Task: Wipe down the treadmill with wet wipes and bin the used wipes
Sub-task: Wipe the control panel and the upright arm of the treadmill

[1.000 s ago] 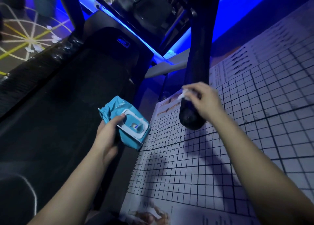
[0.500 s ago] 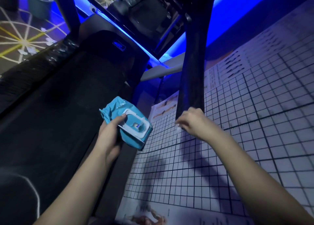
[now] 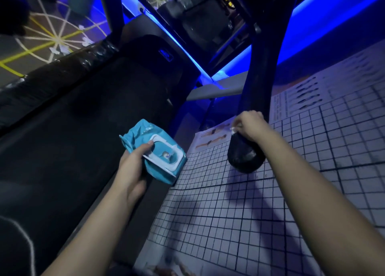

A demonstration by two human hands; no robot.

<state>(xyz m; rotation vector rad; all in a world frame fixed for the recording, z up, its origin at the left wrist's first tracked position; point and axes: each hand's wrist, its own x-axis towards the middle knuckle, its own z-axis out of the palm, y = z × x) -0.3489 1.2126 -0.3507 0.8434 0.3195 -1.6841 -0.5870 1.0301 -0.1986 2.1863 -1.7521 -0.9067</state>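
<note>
Your right hand (image 3: 252, 127) has come back up the handrail (image 3: 260, 84) from its tip half a second ago. Its fingers are clenched on the wipe (image 3: 233, 129), which is pressed to the handrail. Your left hand (image 3: 133, 167) grips the pack (image 3: 154, 148) at 9 o'clock from the handrail's end. Judgement: you are mid-stroke, and binning is not yet due.

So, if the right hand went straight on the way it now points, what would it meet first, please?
The black handrail: the right hand holds its wipe against that bar's end, so it would probably be stopped at once. Depth beyond is unclear.
</note>
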